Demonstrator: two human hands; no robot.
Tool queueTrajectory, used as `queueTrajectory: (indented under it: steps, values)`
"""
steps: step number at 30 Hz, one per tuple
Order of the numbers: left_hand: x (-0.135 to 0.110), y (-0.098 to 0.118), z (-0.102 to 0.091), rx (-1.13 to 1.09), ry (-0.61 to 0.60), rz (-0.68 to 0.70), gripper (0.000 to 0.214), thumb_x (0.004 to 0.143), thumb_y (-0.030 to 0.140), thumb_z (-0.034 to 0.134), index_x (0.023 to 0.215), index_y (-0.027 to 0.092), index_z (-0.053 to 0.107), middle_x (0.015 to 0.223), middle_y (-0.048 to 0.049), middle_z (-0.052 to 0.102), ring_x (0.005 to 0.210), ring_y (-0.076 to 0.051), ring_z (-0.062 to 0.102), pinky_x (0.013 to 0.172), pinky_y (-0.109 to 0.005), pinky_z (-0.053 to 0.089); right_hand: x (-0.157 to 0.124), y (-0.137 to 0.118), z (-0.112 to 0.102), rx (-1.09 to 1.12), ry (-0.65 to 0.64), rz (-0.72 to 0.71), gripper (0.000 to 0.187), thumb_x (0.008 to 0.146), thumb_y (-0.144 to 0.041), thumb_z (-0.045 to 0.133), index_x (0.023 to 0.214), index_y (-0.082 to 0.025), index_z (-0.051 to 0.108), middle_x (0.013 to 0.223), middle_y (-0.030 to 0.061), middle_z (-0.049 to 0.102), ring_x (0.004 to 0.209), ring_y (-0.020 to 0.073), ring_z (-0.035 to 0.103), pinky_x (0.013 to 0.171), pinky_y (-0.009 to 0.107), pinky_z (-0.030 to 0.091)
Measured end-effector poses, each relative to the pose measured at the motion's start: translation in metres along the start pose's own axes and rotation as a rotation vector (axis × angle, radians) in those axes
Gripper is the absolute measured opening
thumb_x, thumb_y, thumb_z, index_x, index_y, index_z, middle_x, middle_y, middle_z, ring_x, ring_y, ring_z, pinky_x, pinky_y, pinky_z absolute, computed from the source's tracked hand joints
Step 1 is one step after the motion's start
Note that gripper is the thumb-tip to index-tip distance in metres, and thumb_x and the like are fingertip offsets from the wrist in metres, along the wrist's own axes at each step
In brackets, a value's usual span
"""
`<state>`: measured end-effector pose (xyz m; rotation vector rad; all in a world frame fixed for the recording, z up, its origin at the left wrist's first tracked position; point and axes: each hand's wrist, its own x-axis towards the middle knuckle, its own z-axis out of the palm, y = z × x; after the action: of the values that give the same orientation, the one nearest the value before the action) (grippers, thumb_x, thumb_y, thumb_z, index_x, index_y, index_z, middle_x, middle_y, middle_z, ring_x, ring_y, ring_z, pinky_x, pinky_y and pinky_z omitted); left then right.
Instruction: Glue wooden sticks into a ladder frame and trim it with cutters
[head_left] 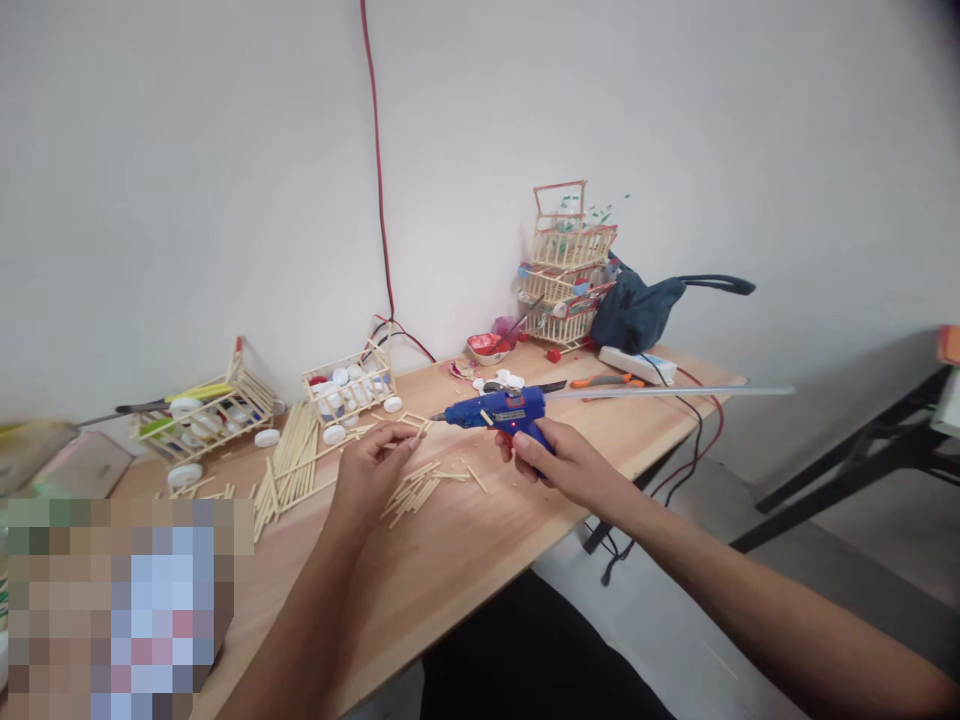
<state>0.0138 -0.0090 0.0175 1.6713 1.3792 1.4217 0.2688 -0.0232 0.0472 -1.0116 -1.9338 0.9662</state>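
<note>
My right hand (559, 462) is wrapped round the handle of a blue glue gun (499, 408). A long clear glue stick (667, 392) juts from its back toward the right, and its nozzle points left. My left hand (373, 462) pinches a small frame of thin wooden sticks (414, 422), held just below and left of the nozzle. Loose short wooden sticks (416, 490) lie on the wooden table (480, 560) under both hands.
A bundle of long sticks (289, 465), two stick-built carts with white wheels (206, 415) (351, 385), stacked stick baskets (566, 265), a dark bag (637, 310), a power strip (637, 365), orange-handled pliers (607, 381) and a red cable (379, 180) surround the hands. A blurred patch covers the lower left.
</note>
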Motion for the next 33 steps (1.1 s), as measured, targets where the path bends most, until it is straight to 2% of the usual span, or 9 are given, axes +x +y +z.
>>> queueTrajectory:
  steps: [6,15,33]
  values:
    - [0.0,0.001,0.0,0.013,-0.004,0.038,0.019,0.073,0.038,0.067,0.077,0.02,0.074,0.085,-0.0062,0.072,0.079,-0.019,0.064,0.07,-0.028,0.048,0.001,-0.001,0.004,0.004,0.008,0.029,0.037,0.094,-0.051,0.043,0.09,-0.016,0.056,0.073,0.0016,0.054,0.058,0.0108,0.048,0.054,0.024,0.039]
    - [0.0,-0.002,0.0,0.004,-0.001,0.011,0.021,0.072,0.039,0.069,0.078,0.019,0.074,0.084,-0.0065,0.073,0.079,-0.02,0.065,0.068,-0.027,0.048,0.001,-0.005,0.003,-0.031,0.027,0.049,0.034,0.093,-0.049,0.044,0.082,-0.018,0.05,0.064,-0.0013,0.048,0.056,0.0113,0.045,0.054,0.024,0.037]
    - [0.001,-0.003,-0.002,0.011,0.004,0.072,0.02,0.074,0.037,0.068,0.078,0.019,0.074,0.085,-0.0057,0.072,0.08,-0.018,0.065,0.068,-0.026,0.049,-0.001,-0.012,0.003,-0.066,0.031,0.053,0.035,0.093,-0.05,0.045,0.077,-0.019,0.046,0.063,-0.002,0.048,0.056,0.0113,0.046,0.054,0.024,0.036]
